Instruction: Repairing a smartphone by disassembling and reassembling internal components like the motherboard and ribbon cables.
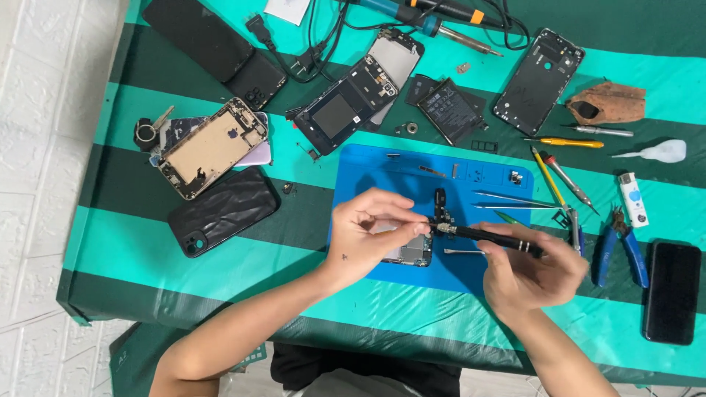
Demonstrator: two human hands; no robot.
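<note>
Left hand (368, 231) pinches small silver circuit board (412, 250); right hand (533, 272) clamps black slim screwdriver (489, 237), tip at the pinch. Mid-unscrewing, likely; steady downward pressure needed.

Small circuit board (412, 248) — silvery, flat on the blue mat; black screwdriver (491, 236) lies slanted above it.

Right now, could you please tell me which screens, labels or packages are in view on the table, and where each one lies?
Dark phone screen: far right edge, black glossy rectangle, unlit.
Black phone slab: top left, flat dark rectangle, unlit.
Open phone frame with dark display panel: top centre, grey-black square inside.
Black battery with pale label: right of that frame, tilted rectangle.
Small white paper slip: top edge.
No sealed packages show.
</note>
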